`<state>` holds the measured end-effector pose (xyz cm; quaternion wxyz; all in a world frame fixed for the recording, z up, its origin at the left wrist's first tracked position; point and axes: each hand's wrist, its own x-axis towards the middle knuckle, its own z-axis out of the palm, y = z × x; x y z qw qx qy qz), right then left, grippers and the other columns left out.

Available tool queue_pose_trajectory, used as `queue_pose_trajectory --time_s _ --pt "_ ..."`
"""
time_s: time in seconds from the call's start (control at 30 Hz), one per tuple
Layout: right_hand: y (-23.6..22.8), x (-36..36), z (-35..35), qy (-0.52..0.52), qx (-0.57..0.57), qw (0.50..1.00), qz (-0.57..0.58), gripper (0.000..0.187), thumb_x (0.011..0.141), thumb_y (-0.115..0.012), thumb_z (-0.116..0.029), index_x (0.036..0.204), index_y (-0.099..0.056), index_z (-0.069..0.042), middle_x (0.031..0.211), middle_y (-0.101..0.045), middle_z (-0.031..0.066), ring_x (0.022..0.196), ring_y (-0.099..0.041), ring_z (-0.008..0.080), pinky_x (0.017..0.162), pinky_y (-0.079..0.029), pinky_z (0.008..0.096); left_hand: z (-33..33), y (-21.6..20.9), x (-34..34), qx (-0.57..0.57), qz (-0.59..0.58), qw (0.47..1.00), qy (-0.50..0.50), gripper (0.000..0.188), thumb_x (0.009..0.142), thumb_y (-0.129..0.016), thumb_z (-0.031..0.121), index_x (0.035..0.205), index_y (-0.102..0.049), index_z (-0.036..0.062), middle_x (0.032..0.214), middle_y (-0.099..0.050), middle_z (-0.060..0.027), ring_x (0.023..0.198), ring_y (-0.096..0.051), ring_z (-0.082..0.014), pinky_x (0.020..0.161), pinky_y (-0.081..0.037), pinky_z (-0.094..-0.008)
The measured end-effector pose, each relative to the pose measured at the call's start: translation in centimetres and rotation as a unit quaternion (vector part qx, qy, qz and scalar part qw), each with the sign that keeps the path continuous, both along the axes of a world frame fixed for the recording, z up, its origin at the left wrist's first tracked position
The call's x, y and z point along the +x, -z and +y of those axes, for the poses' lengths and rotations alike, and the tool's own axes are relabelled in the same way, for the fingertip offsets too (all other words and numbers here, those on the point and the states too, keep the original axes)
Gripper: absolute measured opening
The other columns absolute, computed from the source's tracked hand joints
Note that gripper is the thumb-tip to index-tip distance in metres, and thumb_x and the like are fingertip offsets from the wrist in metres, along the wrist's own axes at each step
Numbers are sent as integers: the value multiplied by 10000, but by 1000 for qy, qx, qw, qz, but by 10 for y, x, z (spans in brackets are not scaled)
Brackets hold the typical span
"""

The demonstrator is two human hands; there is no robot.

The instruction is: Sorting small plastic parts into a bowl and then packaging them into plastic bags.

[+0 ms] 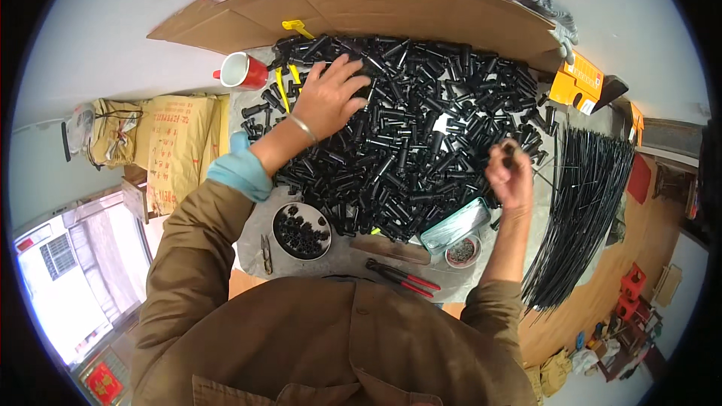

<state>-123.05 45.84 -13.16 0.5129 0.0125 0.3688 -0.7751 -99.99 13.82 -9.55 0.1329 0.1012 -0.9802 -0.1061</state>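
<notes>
A large heap of black plastic tube-like parts (398, 162) covers the middle of the table. Over its upper left part my left hand (335, 94) reaches with fingers spread, and I see nothing held in it. My right hand (511, 177) is at the heap's right edge, its thumb and fingers curled together in a pinch. Whatever lies between those fingertips is too small and dark to name. Right of that hand lies a thick bundle of long thin black rods (587, 203). Two yellow strips (282, 90) stick out of the heap beside my left wrist.
Near me are a bowl of small black pieces (301, 231), pliers (266, 254), red-handled cutters (402, 277), a clear-topped box (455, 227) and a tub of small metal bits (462, 252). A red mug (244, 71) stands at far left; cardboard (376, 4) walls the back; an orange box (577, 83) sits far right.
</notes>
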Motion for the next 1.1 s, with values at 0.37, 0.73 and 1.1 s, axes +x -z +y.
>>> queue_pose_trajectory --time_s 0.37,0.73,1.1 --pt "-51 165 -64 -340 169 923 56 87 886 -607 -116 934 -617 -43 703 -580 7 545 -471 61 475 -365 181 54 -25 152 141 53 969 -195 228 813 -674 125 1035 -653 78 1116 -641 -100 1121 -564 -317 924 -433 -412" --pt "1 345 -79 -393 119 638 651 224 854 -564 -86 1069 -595 -29 1058 -578 213 940 -600 391 805 -505 459 118 -5 252 223 10 928 -299 186 828 -646 74 1012 -654 51 1050 -649 -125 996 -590 -318 892 -454 -393" --pt "-7 87 -75 -28 364 606 707 152 822 -634 -65 967 -674 -47 946 -639 161 845 -630 348 747 -512 417 133 1 252 228 -3 916 -329 279 828 -640 100 1102 -616 55 1156 -602 -145 1095 -542 -342 951 -420 -408"
